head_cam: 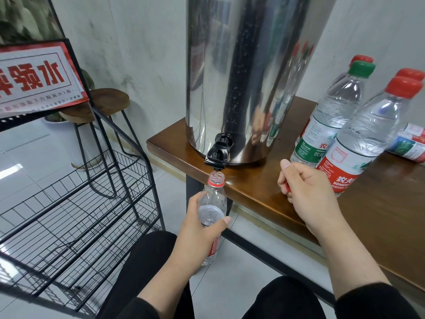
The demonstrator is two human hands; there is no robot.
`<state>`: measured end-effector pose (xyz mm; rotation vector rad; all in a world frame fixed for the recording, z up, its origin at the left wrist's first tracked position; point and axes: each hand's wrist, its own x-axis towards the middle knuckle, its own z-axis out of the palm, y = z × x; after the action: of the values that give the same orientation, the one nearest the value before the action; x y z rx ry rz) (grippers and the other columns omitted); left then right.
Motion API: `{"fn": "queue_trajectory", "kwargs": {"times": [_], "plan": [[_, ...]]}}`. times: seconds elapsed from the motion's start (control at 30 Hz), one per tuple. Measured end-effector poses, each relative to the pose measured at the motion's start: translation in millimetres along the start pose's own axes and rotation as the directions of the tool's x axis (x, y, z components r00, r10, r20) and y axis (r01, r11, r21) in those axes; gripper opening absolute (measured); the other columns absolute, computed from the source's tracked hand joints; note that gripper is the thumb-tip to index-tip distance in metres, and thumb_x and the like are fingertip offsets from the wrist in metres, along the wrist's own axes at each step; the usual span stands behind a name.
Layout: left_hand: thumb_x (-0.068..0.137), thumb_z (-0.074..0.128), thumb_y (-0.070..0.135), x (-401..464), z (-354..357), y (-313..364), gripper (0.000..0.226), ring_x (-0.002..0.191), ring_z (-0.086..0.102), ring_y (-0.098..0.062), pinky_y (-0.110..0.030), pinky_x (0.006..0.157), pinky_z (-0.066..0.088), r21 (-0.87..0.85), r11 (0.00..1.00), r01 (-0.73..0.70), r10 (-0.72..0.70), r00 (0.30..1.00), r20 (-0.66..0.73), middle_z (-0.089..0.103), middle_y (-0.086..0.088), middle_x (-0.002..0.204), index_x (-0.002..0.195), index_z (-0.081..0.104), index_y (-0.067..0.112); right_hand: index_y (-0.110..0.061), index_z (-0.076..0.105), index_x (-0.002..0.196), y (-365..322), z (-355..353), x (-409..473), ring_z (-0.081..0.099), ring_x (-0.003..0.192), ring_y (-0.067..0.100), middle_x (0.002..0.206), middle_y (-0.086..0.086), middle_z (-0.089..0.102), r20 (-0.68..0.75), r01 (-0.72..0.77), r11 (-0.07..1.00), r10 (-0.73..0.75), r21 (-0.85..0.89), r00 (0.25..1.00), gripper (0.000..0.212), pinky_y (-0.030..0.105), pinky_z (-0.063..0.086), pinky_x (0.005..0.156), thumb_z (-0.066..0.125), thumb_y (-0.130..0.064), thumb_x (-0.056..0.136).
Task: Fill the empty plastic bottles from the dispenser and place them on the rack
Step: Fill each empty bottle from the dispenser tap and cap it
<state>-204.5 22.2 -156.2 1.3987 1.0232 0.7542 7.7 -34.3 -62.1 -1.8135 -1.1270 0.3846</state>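
Observation:
My left hand (202, 229) grips an uncapped clear plastic bottle (212, 201) upright, its mouth right under the black tap (218, 155) of the steel dispenser (248, 72). A thin stream of water runs into the bottle, which is partly filled. My right hand (305, 189) rests over the table edge, fingers curled round a red bottle cap (288, 188) that barely shows. The black wire rack (76, 215) stands at the left, and its visible shelves hold no bottles.
Several capped bottles (365, 134) with red and green caps stand on the brown wooden table (379, 215) right of the dispenser; one lies flat at the far right (411, 146). A red-and-white sign (39, 77) tops the rack. A stool (101, 104) stands behind it.

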Motion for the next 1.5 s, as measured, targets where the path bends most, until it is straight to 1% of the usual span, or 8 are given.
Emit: {"fn": "queue_trajectory", "kwargs": {"times": [0.13,0.4,0.6,0.73,0.8,0.97,1.1,1.5], "plan": [[0.087,0.079,0.035,0.6,0.3,-1.4,0.066,0.107,0.063,-0.001,-0.013,0.076,0.05,-0.008,1.0,0.001,-0.001,1.0,-0.01,0.061,0.019,0.121,0.138,0.039,0.046,-0.013,0.062,0.071,-1.0,0.0,0.0,0.053,0.058,0.006,0.064,0.004,0.061,0.005,-0.009,1.0,0.009,-0.004,1.0,0.049,0.036,0.047,0.065,0.045,-0.044,0.105],[0.087,0.079,0.035,1.5,0.6,-2.5,0.067,0.112,0.062,-0.004,-0.015,0.081,0.048,-0.007,1.0,-0.002,0.002,1.0,-0.005,0.06,0.017,0.125,0.14,0.038,0.044,-0.013,0.062,0.072,-2.0,0.0,-0.4,0.052,0.057,0.005,0.064,0.005,0.061,0.009,-0.011,1.0,0.011,-0.009,1.0,0.049,0.035,0.047,0.064,0.045,-0.044,0.104],[0.088,0.079,0.034,1.6,0.8,-2.1,0.067,0.11,0.062,-0.003,-0.014,0.08,0.049,-0.007,1.0,-0.001,0.001,1.0,-0.004,0.06,0.017,0.124,0.139,0.038,0.045,-0.013,0.062,0.071,-0.9,-0.3,0.1,0.053,0.057,0.005,0.064,0.004,0.06,0.002,-0.005,1.0,0.005,-0.007,1.0,0.048,0.035,0.047,0.064,0.045,-0.043,0.105],[0.087,0.079,0.032,1.3,0.5,-2.0,0.065,0.103,0.063,0.006,-0.007,0.072,0.05,-0.011,1.0,-0.007,0.007,1.0,-0.009,0.061,0.019,0.122,0.138,0.04,0.045,-0.015,0.062,0.07,0.3,0.5,1.1,0.052,0.058,0.005,0.063,0.003,0.06,-0.002,0.001,1.0,-0.001,-0.008,1.0,0.049,0.035,0.047,0.064,0.045,-0.044,0.105],[0.087,0.079,0.033,0.8,0.6,-1.7,0.066,0.107,0.063,0.0,-0.008,0.072,0.05,-0.011,1.0,-0.008,0.008,1.0,-0.01,0.06,0.019,0.123,0.139,0.039,0.045,-0.014,0.062,0.07,0.5,0.4,1.0,0.052,0.057,0.005,0.062,0.002,0.06,-0.001,-0.004,1.0,0.004,-0.005,1.0,0.049,0.035,0.047,0.064,0.045,-0.044,0.105],[0.087,0.078,0.035,0.9,0.7,-2.6,0.068,0.114,0.062,-0.008,-0.015,0.081,0.05,-0.014,1.0,-0.008,0.008,1.0,-0.002,0.06,0.016,0.126,0.141,0.038,0.043,-0.014,0.061,0.07,1.0,0.4,0.4,0.052,0.057,0.005,0.062,0.003,0.06,0.003,-0.004,1.0,0.004,0.003,1.0,0.049,0.036,0.046,0.064,0.046,-0.044,0.105],[0.088,0.078,0.034,0.6,0.4,-2.3,0.068,0.113,0.062,-0.006,-0.012,0.077,0.05,-0.009,1.0,-0.008,0.008,1.0,-0.002,0.058,0.018,0.126,0.141,0.037,0.043,-0.014,0.062,0.07,0.9,0.5,0.6,0.052,0.057,0.005,0.063,0.003,0.06,0.001,-0.011,1.0,0.011,0.006,1.0,0.048,0.036,0.047,0.064,0.046,-0.044,0.105],[0.088,0.079,0.033,0.1,0.9,-2.5,0.066,0.112,0.062,-0.005,-0.013,0.079,0.051,-0.019,1.0,-0.011,0.011,1.0,-0.006,0.059,0.018,0.126,0.14,0.038,0.042,-0.015,0.062,0.071,1.1,-0.1,0.6,0.054,0.058,0.005,0.063,0.001,0.061,0.002,-0.014,1.0,0.014,-0.005,1.0,0.048,0.034,0.048,0.064,0.045,-0.045,0.104]]}}
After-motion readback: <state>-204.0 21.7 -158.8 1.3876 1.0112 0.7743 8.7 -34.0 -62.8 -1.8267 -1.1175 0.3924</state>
